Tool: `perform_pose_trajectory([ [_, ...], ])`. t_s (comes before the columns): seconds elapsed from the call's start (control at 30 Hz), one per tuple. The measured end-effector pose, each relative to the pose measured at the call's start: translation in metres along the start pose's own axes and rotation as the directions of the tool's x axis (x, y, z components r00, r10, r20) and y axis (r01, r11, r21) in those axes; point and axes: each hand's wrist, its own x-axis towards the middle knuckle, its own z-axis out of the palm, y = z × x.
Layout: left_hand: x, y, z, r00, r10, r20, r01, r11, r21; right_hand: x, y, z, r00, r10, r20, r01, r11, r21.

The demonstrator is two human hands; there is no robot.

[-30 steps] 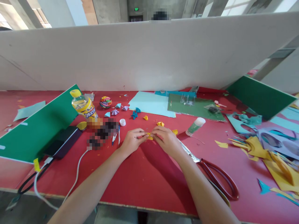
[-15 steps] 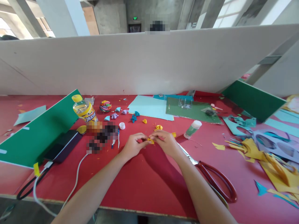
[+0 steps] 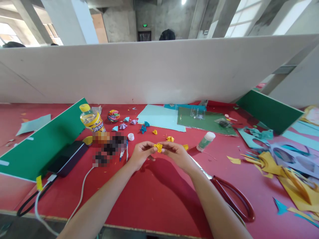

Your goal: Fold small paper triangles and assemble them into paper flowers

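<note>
A small folded yellow paper piece (image 3: 158,147) is pinched between both my hands, a little above the red table (image 3: 154,196). My left hand (image 3: 141,155) grips its left side with fingertips closed. Its right side is held the same way by my right hand (image 3: 176,154). Other small folded pieces lie just beyond: yellow ones (image 3: 170,138), blue ones (image 3: 143,128) and purple ones (image 3: 122,126). A glue stick (image 3: 205,141) lies to the right of my hands, and large red-handled scissors (image 3: 229,196) lie beside my right forearm.
A yellow-capped drink bottle (image 3: 91,119) and a dark power bank (image 3: 67,157) with a white cable sit at the left by a green board (image 3: 42,142). Light blue and green sheets (image 3: 161,118) lie at the back. Cut paper scraps (image 3: 286,162) pile at the right. A white partition (image 3: 159,71) closes the far side.
My hands have lifted the yellow piece slightly off the table and turned it, so more of it shows between my fingertips. The camera has tilted upward a little.
</note>
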Motion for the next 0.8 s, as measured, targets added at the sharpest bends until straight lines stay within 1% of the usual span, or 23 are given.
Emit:
perform_pose_trajectory([
  [0.17,-0.003,0.001,0.004,0.994,0.097,-0.045,-0.093,0.991,0.092,0.002,0.002,0.001,0.998,0.044,-0.048,-0.042,0.998,0.054],
  [0.33,-0.006,0.000,0.005,0.975,0.207,-0.084,-0.188,0.963,0.193,0.004,0.003,0.003,0.994,0.062,-0.089,-0.059,0.998,0.038],
  [0.43,-0.009,0.001,0.006,0.954,0.299,-0.025,-0.274,0.902,0.334,0.004,0.004,0.003,0.994,0.059,-0.097,-0.055,0.998,0.039],
  [0.5,-0.010,0.001,0.006,0.929,0.371,0.021,-0.343,0.835,0.430,0.004,0.004,0.004,0.994,0.059,-0.090,-0.053,0.997,0.063],
  [0.57,-0.011,0.002,0.007,0.903,0.428,0.034,-0.387,0.777,0.497,0.003,0.003,0.004,0.995,0.061,-0.079,-0.054,0.995,0.086],
  [0.7,-0.011,0.003,0.005,0.873,0.484,0.053,-0.430,0.715,0.551,0.003,0.002,0.002,0.995,0.082,-0.054,-0.076,0.991,0.113],
  [0.8,-0.011,0.004,0.003,0.865,0.488,0.120,-0.462,0.680,0.568,0.004,0.004,-0.002,0.993,0.090,-0.075,-0.082,0.991,0.106],
])
